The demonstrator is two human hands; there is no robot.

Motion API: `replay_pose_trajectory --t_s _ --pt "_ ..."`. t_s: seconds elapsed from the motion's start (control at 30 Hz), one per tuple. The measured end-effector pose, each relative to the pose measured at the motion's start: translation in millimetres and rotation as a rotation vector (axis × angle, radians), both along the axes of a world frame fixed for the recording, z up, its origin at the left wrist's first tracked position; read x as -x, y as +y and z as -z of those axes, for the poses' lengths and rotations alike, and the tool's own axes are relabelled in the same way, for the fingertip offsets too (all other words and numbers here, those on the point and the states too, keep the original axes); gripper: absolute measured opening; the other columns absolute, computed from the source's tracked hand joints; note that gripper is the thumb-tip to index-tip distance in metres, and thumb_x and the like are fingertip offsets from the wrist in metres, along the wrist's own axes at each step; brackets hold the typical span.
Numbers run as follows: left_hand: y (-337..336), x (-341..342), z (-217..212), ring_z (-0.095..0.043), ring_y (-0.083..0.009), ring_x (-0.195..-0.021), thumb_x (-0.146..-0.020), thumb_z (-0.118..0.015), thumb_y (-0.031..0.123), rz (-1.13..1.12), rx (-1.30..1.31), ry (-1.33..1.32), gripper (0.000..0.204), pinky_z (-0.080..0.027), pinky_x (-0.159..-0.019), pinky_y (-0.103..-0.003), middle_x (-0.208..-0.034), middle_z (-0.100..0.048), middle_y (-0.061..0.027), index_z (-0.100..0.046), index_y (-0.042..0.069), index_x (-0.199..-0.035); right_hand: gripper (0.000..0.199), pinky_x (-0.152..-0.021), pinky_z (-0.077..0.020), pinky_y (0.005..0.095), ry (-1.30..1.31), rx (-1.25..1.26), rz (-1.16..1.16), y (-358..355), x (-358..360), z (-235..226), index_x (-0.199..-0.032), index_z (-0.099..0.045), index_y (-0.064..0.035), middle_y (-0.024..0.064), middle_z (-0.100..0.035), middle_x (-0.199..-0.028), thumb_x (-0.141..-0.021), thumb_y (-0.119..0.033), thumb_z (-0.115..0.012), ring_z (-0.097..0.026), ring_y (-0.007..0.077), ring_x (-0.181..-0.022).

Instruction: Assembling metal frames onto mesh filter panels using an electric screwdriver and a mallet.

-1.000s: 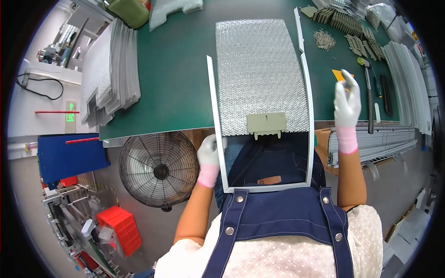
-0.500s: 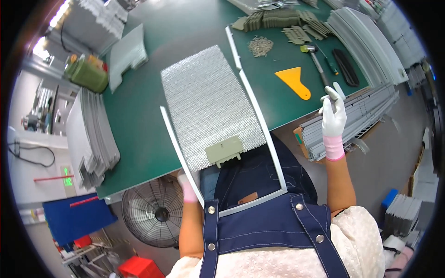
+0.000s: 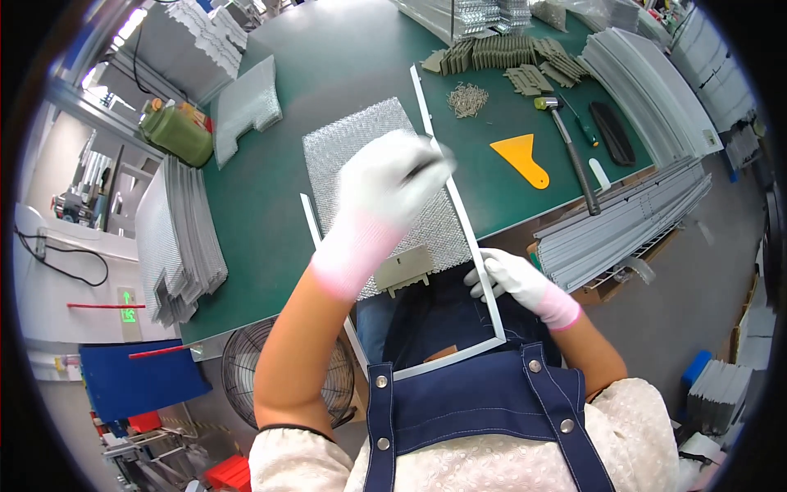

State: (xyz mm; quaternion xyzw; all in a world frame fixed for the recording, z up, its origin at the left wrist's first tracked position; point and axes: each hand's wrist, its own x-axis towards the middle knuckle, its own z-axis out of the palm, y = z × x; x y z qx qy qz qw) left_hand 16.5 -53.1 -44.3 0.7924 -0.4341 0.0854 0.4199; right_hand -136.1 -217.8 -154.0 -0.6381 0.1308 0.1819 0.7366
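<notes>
A silvery honeycomb-textured panel (image 3: 344,148) lies between the long rails of a white U-shaped frame (image 3: 467,221). Its near end, like the frame's, reaches past the table edge over my lap. An olive-green notched plate (image 3: 406,268) rests on the panel's near end. My left hand (image 3: 389,180), in a white glove with a pink cuff, is raised over the panel; its fingers look bent but are smeared by motion, so what they hold cannot be told. My right hand (image 3: 515,281), gloved alike, grips the frame's right rail near its lower corner.
On the right lie a yellow scraper (image 3: 520,160), a hammer (image 3: 566,148), a small white strip (image 3: 599,174) and a black oblong piece (image 3: 611,133). Small pegs (image 3: 468,100) and olive plates (image 3: 504,53) sit farther back. Panel stacks (image 3: 176,246) flank the table; a fan (image 3: 246,369) stands below.
My left hand has risen from beside the left rail to above the panel. My right hand has come from near the hammer leftward and down onto the right rail.
</notes>
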Motion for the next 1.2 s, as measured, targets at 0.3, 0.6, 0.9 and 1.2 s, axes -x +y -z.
replay_pose_trajectory --t_s 0.3,0.6,0.9,1.2 --pt "17.3 -20.3 12.9 -0.063 -0.0165 -0.085 -0.091 -0.052 0.013 -0.129 0.079 0.158 0.025 -0.048 -0.076 -0.026 -0.096 -0.066 -0.0124 -0.060 -0.003 -0.108 0.038 -0.068 -0.0528 0.0298 0.138 -0.008 0.024 16.1 -12.8 9.5 -0.107 -0.050 0.0032 0.0135 -0.061 -0.092 -0.087 -0.027 -0.059 -0.063 0.0183 -0.078" --pt "190.4 115.4 111.0 -0.060 -0.0078 -0.068 -0.089 -0.058 0.021 -0.467 -0.820 -0.020 0.024 -0.048 -0.056 -0.022 -0.083 -0.066 -0.0085 -0.062 -0.002 -0.093 0.027 -0.057 -0.0512 0.0249 0.090 0.024 0.203 29.8 -21.7 23.2 -0.096 -0.053 0.0014 0.0105 -0.062 -0.078 -0.090 -0.025 -0.055 -0.063 0.0160 -0.065" --pt "123.7 103.8 139.2 -0.065 -0.0214 -0.074 -0.089 -0.059 0.021 -0.630 0.702 1.321 0.025 -0.054 -0.063 -0.025 -0.086 -0.063 -0.0153 -0.053 -0.002 -0.093 0.032 -0.057 -0.0511 0.0243 0.063 0.003 0.287 24.9 -21.7 30.2 -0.096 -0.053 0.0027 0.0132 -0.062 -0.080 -0.090 -0.028 -0.055 -0.062 0.0159 -0.065" --pt "124.9 104.6 141.0 -0.065 -0.0202 -0.078 -0.088 -0.058 0.021 -0.608 0.793 1.350 0.031 -0.054 -0.067 -0.027 -0.092 -0.063 -0.0122 -0.053 -0.006 -0.104 0.029 -0.056 -0.0489 0.0239 0.076 0.035 0.332 32.9 -18.8 27.7 -0.096 -0.053 0.0027 0.0103 -0.060 -0.076 -0.090 -0.026 -0.053 -0.060 0.0147 -0.062"
